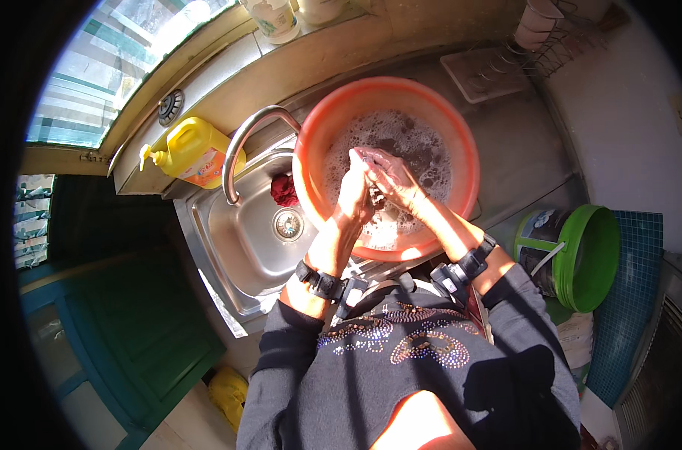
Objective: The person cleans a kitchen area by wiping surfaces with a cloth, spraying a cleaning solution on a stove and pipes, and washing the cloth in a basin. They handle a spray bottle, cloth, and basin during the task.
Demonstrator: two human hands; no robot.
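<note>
We find the left hand (356, 189) and right hand (395, 178) pressed together, any held item indeterminable, over suds (412, 135) in the orange basin (467, 142) overlapping the sink's (232, 259) right edge, judging rubbing in hand, the next move calling for drips contained.

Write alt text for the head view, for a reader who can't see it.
A person's bare left hand and right hand meet over foamy water in a round orange plastic basin; whether they hold anything is unclear. To the left, a crumpled dark-red cloth lies in a rectangular stainless-steel sink, with a yellow plastic pump jug behind it.
</note>
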